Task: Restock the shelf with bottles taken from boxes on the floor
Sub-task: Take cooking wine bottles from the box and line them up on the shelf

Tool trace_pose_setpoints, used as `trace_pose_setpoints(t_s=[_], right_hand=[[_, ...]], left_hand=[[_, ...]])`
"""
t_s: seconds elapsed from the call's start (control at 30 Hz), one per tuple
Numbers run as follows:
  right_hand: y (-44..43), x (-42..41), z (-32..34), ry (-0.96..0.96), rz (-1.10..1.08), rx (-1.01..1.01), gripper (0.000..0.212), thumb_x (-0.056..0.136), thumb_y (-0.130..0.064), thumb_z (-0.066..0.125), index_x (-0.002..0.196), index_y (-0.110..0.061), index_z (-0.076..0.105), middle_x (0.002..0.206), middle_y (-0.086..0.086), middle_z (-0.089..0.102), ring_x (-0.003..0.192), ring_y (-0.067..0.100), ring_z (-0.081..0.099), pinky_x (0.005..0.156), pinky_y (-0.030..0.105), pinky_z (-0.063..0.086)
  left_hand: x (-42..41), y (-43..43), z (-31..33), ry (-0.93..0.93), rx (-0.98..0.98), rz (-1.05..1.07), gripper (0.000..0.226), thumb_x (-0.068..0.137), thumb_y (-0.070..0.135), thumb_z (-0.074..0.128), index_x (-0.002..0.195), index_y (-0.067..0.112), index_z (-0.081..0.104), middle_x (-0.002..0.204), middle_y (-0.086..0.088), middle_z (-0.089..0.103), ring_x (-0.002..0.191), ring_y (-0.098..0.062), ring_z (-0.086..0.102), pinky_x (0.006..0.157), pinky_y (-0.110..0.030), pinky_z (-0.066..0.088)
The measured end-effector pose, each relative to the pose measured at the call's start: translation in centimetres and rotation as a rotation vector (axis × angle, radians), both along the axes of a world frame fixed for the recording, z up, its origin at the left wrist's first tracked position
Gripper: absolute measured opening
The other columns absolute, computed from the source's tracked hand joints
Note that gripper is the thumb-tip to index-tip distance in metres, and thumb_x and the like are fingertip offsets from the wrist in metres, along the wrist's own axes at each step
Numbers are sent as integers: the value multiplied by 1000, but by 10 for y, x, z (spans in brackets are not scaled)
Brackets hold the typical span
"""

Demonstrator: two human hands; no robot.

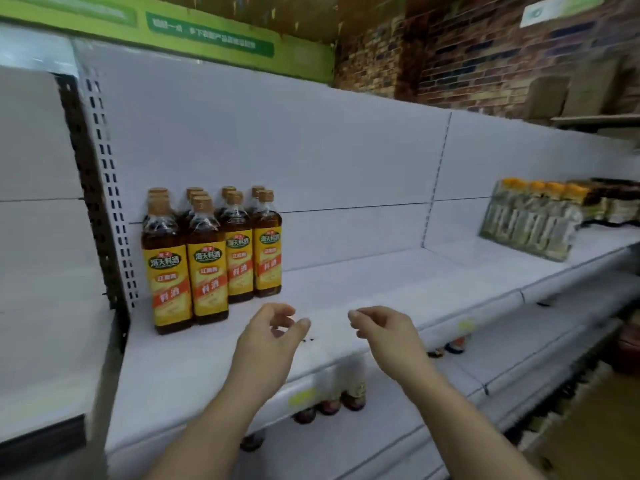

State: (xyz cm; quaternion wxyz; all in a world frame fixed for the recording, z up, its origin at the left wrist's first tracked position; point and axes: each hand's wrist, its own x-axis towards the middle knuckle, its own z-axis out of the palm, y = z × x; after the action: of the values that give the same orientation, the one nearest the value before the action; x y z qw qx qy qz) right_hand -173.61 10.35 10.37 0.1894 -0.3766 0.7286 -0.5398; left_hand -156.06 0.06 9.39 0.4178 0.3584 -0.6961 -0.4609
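White shelf (363,292), brick wall (467,64) beyond. Bottles (211,258) cluster at its left end, rows running front to back. Your left hand (268,337) and right hand (386,336) hover over the front edge, fingers loosely curled, empty. Bottles likely heavy, slick, maybe glass: grip the body below the shoulder.

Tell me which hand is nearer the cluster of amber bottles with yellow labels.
Left. The left hand is just right of the amber bottles, touching none; the right hand is farther right, over the white shelf.
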Motion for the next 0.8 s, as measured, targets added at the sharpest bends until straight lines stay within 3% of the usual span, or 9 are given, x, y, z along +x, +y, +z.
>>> trace_pose_setpoints(t_s=[0.13, 0.27, 0.4, 0.53, 0.63, 0.7, 0.8], right_hand=[[67, -55, -4, -5, -24, 8, 34, 95, -48, 67, 114, -21, 74, 110, -7, 74, 104, 13, 69, 86, 34, 54], [139, -111, -10, 15, -79, 4, 24, 96, -40, 67, 103, -19, 77, 96, -3, 77, 92, 17, 72, 91, 44, 58], [208, -162, -19, -3, -139, 42, 23, 96, -46, 67, 101, -25, 74, 99, -5, 75, 94, 16, 71, 86, 41, 56], [265, -203, -24, 9, -200, 88, 18, 97, -45, 65, 90, -29, 70, 98, 0, 75, 93, 17, 71, 83, 41, 56], [300, -234, -32, -8, -259, 111, 24, 98, -46, 63, 105, -25, 71, 102, -4, 74, 95, 11, 70, 79, 32, 55], [318, -254, -40, -16, -309, 125, 27, 98, -47, 63, 109, -24, 72, 102, -7, 74, 94, 11, 69, 80, 34, 56], [340, -284, -55, -41, -381, 131, 26, 99, -44, 64, 109, -21, 74, 100, -5, 73, 94, 12, 68, 75, 31, 52]], left_hand=[[-57, 60, -3, 39, 25, -41, 13, 93, 35, 72, 103, 31, 65, 103, 8, 69, 95, -20, 69, 85, -45, 57], [-117, 125, -16, 68, 73, -81, 14, 94, 30, 72, 106, 26, 65, 101, 5, 68, 89, -22, 69, 72, -35, 56], [-175, 179, -37, 71, 122, -141, 15, 90, 30, 77, 99, 25, 66, 94, -6, 71, 82, -24, 69, 61, -33, 47], [-228, 221, -55, 36, 141, -201, 7, 95, 29, 71, 98, 26, 65, 97, -1, 69, 82, -19, 70, 66, -31, 48], [-269, 244, -68, -13, 155, -264, 8, 94, 36, 71, 97, 33, 64, 98, 3, 67, 83, -17, 71, 69, -36, 53], [-297, 255, -80, -52, 169, -313, 9, 94, 39, 71, 98, 35, 63, 101, 4, 66, 88, -18, 70, 75, -42, 55], [-337, 270, -98, -83, 202, -382, 11, 94, 38, 70, 100, 33, 63, 100, 4, 66, 89, -18, 69, 71, -36, 52]])
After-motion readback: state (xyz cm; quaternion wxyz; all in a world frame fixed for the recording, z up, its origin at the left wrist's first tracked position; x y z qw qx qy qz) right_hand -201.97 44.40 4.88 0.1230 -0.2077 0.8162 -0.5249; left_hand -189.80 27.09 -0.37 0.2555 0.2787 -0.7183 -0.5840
